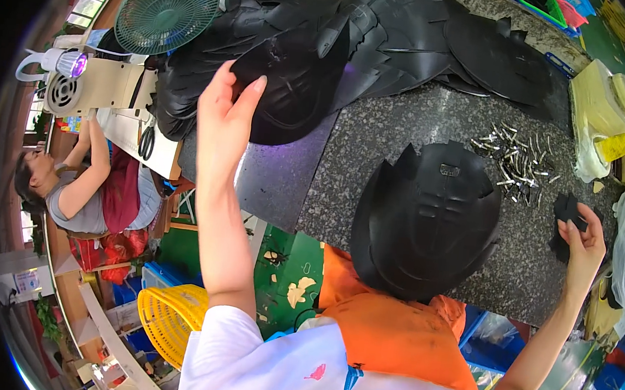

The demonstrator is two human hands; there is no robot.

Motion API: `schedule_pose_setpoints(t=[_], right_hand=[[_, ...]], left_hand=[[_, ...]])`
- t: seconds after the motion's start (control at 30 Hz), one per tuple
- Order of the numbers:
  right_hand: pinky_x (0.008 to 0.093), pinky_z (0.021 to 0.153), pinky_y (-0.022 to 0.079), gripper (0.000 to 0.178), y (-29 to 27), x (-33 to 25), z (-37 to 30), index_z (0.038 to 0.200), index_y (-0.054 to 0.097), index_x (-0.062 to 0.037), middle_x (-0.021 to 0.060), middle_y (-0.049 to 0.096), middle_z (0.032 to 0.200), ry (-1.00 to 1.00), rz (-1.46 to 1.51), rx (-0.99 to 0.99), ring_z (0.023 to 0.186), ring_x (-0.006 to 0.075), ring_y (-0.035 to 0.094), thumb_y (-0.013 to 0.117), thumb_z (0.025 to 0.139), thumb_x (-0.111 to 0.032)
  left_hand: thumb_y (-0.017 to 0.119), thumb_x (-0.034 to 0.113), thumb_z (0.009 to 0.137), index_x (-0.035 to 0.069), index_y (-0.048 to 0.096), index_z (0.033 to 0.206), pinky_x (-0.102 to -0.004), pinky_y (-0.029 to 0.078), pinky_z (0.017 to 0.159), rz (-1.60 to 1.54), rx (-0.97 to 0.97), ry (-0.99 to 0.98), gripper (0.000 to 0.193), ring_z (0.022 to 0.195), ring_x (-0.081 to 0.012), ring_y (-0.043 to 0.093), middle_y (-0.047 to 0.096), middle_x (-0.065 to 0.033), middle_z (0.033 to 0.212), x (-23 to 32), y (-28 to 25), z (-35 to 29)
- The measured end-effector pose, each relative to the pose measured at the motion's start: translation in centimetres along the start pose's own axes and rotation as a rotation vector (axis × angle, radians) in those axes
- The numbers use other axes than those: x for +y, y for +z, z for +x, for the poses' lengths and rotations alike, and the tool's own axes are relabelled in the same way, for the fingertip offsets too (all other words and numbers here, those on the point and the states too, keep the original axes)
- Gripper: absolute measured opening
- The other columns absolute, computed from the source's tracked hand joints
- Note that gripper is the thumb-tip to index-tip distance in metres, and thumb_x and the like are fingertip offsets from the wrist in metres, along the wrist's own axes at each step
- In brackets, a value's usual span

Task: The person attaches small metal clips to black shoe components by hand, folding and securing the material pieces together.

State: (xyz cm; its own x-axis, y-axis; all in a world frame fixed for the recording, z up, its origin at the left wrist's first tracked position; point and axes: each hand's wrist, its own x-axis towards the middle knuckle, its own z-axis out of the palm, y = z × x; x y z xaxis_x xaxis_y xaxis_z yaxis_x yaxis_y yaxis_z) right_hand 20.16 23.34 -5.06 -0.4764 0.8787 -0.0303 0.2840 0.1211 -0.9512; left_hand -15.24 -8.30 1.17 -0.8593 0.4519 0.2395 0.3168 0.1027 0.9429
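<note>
Worst spot on the left, imo: the glossy black rounded sheet panel [283,109] is pinched only by its left rim, so a tug could drag on the heap of overlapping black sheets [407,35] beside it and pull a few loose. Middle: the domed black panel with slots and a notched rim [426,221] sits at the near edge of the speckled grey stone tabletop [358,147], so a forearm or belly bump could knock it off. Right of that, the loose scatter of small silvery metal pins [518,158] would probably go everywhere if a sleeve or panel swept through. Far right, the small flat black piece [566,207] could slip, since it's only got fingertips on it.

Pose-wise, the left hand [227,108] reaches way out, forearm nearly straight, thumb on the panel's face and fingers around the rim; can't tell how hard it's squeezing. The right hand [586,240] is out wide with a bent elbow, thumb and fingers gripping the little piece just above or on the stone, can't tell which.
</note>
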Motion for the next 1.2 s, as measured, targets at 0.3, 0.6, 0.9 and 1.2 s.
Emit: schedule_pose_setpoints(t=[0.3, 0.6, 0.9, 1.2], right_hand=[[0.0301, 0.062, 0.049, 0.018, 5.7, -13.4, -3.9, 0.079, 0.062, -0.0027, 0.0067, 0.061, 0.077, -0.668, -0.054, -0.527, 0.07, 0.0201, 0.061, 0.068, 0.064, 0.006], [0.0303, 0.056, 0.046, 0.02, 6.7, -13.4, -4.1, 0.076, 0.058, -0.0027, 0.0081, 0.057, 0.072, -0.713, -0.36, -0.6, 0.065, 0.0242, 0.059, 0.071, 0.062, 0.001], [0.029, 0.049, 0.041, 0.03, 8.2, -10.8, -4.0, 0.083, 0.052, -0.0033, 0.0061, 0.047, 0.074, -1.004, -0.513, -0.5, 0.057, 0.0193, 0.049, 0.067, 0.059, 0.007], [0.029, 0.068, 0.049, 0.031, 8.3, -8.0, -4.6, 0.096, 0.063, -0.0001, 0.0104, 0.062, 0.085, -0.442, 0.008, -0.574, 0.079, 0.0227, 0.063, 0.068, 0.065, -0.003]], left_hand=[[0.07, -0.006, 0.073, 0.001, 0.059, 0.104, -0.0199, 0.047, 0.073, -0.147, -0.715, -0.187, 0.034, 0.083, -0.0047, 0.059, 0.064, 0.001, 0.088, 7.7, 10.5, -6.4], [0.073, -0.005, 0.071, 0.001, 0.059, 0.103, -0.0202, 0.048, 0.074, -0.304, -0.85, -0.353, 0.036, 0.083, -0.0048, 0.059, 0.064, -0.0001, 0.089, 7.8, 12.8, -7.7], [0.063, -0.009, 0.077, -0.001, 0.051, 0.115, -0.025, 0.048, 0.083, -0.251, -0.823, -0.299, 0.04, 0.097, -0.0092, 0.057, 0.062, -0.0054, 0.103, 6.5, 13.5, -9.4], [0.07, -0.003, 0.072, 0.001, 0.046, 0.122, -0.0292, 0.047, 0.09, -0.774, -0.711, -0.606, 0.056, 0.101, -0.015, 0.06, 0.061, -0.0077, 0.109, 5.5, 13.2, -9.2]])
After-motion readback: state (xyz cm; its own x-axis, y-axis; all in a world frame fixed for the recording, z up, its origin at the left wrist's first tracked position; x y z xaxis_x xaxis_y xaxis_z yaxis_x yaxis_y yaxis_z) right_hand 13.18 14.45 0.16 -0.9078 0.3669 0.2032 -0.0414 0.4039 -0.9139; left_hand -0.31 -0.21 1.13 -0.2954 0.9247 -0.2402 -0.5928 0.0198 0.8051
